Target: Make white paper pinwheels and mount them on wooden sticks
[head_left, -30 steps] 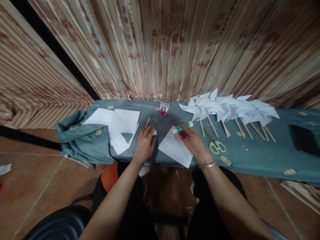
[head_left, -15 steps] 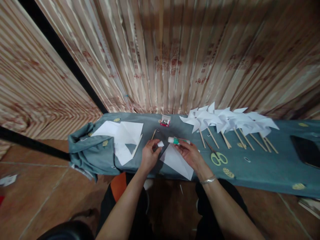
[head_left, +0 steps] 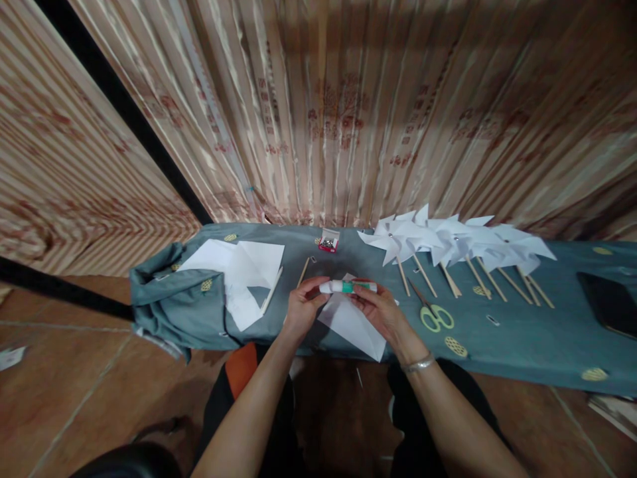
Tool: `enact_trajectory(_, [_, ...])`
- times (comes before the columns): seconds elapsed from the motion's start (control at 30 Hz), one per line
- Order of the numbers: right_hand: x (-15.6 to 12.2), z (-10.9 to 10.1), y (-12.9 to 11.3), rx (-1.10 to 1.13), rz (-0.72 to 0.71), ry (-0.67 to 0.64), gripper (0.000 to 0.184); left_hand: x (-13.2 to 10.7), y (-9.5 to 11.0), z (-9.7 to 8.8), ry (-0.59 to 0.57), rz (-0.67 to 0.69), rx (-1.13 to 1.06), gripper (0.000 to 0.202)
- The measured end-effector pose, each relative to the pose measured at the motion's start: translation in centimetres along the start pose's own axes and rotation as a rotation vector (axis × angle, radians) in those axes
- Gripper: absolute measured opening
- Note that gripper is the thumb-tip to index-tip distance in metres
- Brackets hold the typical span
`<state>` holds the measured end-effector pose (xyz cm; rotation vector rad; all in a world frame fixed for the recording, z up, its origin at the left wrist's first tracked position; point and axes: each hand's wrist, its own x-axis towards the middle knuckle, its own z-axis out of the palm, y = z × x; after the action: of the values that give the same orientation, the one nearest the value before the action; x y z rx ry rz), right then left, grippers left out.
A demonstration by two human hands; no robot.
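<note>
A white and green glue stick (head_left: 348, 287) lies level between both hands, just above a white paper square (head_left: 352, 322) on the cloth-covered table (head_left: 517, 332). My left hand (head_left: 302, 307) pinches the white cap end of the stick. My right hand (head_left: 379, 309) grips the green body. A bracelet sits on my right wrist.
A stack of white paper sheets (head_left: 239, 272) and a wooden stick (head_left: 302, 271) lie to the left. A small red box of pins (head_left: 328, 241) stands at the back. Several paper pinwheels (head_left: 452, 242), green scissors (head_left: 432, 313) and a dark phone (head_left: 607, 292) lie to the right.
My left hand picked up the white cap and brought it onto the end of the glue stick held by my right hand. The camera tilted so the table sits lower in view.
</note>
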<state>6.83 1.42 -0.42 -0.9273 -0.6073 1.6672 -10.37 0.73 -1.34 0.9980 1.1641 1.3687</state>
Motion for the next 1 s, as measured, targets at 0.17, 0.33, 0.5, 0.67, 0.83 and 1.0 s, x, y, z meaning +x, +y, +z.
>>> enact_trajectory(0.17, [-0.1,0.0,-0.2,-0.054,0.002,0.030,0.035,-0.1,0.4,-0.1,-0.020,0.015,0.028,0.032])
enact_trajectory(0.33, [-0.1,-0.3,-0.3,-0.171,-0.012,0.027,0.036,-0.3,0.8,-0.5,-0.074,0.036,0.105,0.032])
enact_trajectory(0.5, [-0.2,-0.2,-0.2,-0.259,-0.003,0.012,0.040,-0.5,0.7,-0.8,-0.128,0.041,0.150,0.033])
enact_trajectory(0.67, [-0.5,0.3,0.1,-0.247,0.017,-0.004,0.040,-0.8,0.5,-1.1,-0.130,0.019,0.205,0.035])
enact_trajectory(0.83, [-0.6,0.5,0.4,-0.238,0.024,-0.022,0.038,-1.4,0.8,-1.2,-0.121,0.019,0.224,0.032])
enact_trajectory(1.0, [-0.4,0.5,1.0,-0.290,0.021,-0.057,0.041,-1.5,0.4,-1.0,-0.133,0.069,0.246,0.029])
